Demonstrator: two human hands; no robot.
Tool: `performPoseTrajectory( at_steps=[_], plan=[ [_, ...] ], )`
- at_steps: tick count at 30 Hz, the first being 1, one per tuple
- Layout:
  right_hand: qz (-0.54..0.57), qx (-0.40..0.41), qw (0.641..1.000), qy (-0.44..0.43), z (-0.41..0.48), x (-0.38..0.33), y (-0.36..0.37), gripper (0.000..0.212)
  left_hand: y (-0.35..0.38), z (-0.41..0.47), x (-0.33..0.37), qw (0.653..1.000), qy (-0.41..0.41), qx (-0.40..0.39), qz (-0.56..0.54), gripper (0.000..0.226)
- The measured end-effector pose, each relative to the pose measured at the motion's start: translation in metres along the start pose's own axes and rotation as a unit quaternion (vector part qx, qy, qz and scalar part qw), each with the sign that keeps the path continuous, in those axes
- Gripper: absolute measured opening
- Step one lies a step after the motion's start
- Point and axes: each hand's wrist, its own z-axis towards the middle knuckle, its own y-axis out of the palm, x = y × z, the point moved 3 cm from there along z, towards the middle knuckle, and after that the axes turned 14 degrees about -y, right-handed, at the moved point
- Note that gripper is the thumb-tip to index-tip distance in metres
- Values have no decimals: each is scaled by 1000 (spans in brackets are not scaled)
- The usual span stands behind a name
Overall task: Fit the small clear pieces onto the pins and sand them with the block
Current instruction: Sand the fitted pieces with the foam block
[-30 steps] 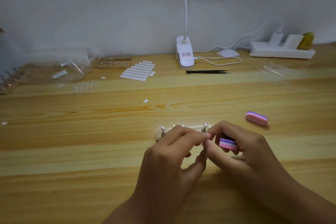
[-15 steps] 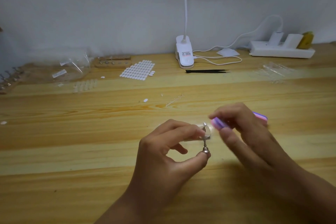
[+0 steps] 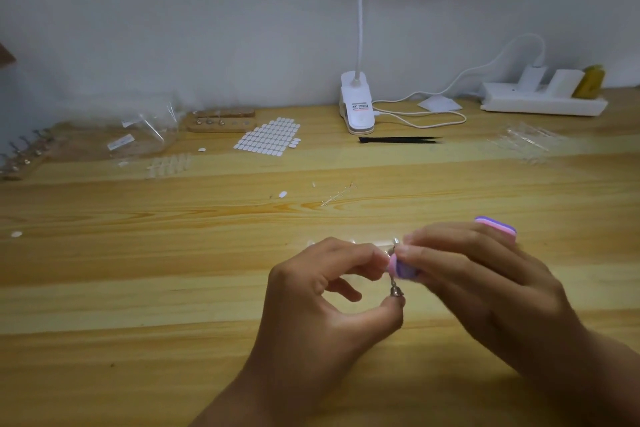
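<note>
My left hand (image 3: 322, 291) pinches a small metal pin (image 3: 396, 286) upright between thumb and forefinger, thumb under its cone-shaped base. A clear piece on the pin's top is hidden by my fingertips. My right hand (image 3: 485, 284) holds a pink and purple sanding block (image 3: 401, 268) against the pin's upper end. A clear strip holder (image 3: 349, 243) lies on the wooden table (image 3: 138, 288) just behind my left hand, mostly hidden. A second pink and purple block (image 3: 496, 226) lies behind my right hand.
A white clip lamp (image 3: 356, 107) with its cable stands at the back centre, black tweezers (image 3: 398, 140) before it. A sheet of white stickers (image 3: 268, 138), a wooden pin stand (image 3: 221, 122), plastic bags (image 3: 145, 135) and clear pieces (image 3: 168, 163) lie back left. A power strip (image 3: 542, 99) sits back right.
My left hand lifted the pin off the holder and turned it upright. My right hand brought the sanding block up, then down against the pin's top.
</note>
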Motion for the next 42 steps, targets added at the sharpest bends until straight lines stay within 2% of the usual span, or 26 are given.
performPoseTrajectory(
  at_steps=[4, 8, 10, 13, 15, 18, 21, 23, 25, 27, 29, 31, 33, 36, 38, 42],
  plan=[
    [-3, 26, 999, 22, 3, 2, -4, 26, 1, -1, -6, 999, -51, 5, -7, 27],
    [-13, -40, 997, -62, 1, -8, 4, 39, 4, -1, -5, 999, -52, -2, 2, 32],
    [-39, -58, 996, -50, -2, 2, -1, 38, 4, -1, -9, 997, -82, -1, -9, 31],
    [-49, -34, 998, -28, -1, 4, -2, 34, 4, 0, -13, 992, -118, -3, -37, 33],
    [-29, -20, 998, -52, 1, -5, 4, 26, 5, 1, -9, 994, -106, -11, -32, 36],
    [-30, -53, 995, -82, -1, -5, 6, 26, 5, 1, -7, 996, -87, -9, -20, 34],
    [-63, -49, 997, -23, -3, 10, -3, 35, 4, 1, -13, 992, -119, 0, -40, 29],
    [-47, -18, 999, 2, -2, 7, -2, 34, 3, 2, -12, 992, -120, -5, -40, 30],
    [-14, -11, 1000, -26, 1, -5, 5, 30, 4, 2, -8, 994, -101, -18, -35, 32],
    [-14, -38, 997, -69, 1, -9, 7, 29, 5, 1, -6, 996, -80, -19, -22, 34],
    [-42, -50, 996, -54, -1, 2, 1, 32, 5, 0, -8, 996, -91, -8, -23, 32],
    [-64, -33, 997, -8, -2, 12, -5, 30, 4, 0, -12, 993, -112, -2, -43, 29],
    [-40, -2, 999, 16, 0, 9, -4, 27, 3, 0, -10, 992, -113, -9, -56, 29],
    [-4, -2, 1000, -15, 3, -7, 4, 33, 3, 0, -3, 994, -81, -47, -64, 29],
    [4, 12, 1000, -7, 2, -4, -2, 26, 1, 0, 1, 991, -71, -59, -94, 27],
    [25, 98, 994, 51, 6, 2, -13, 23, -1, 1, 1, 981, -73, -78, -161, 25]
  ],
)
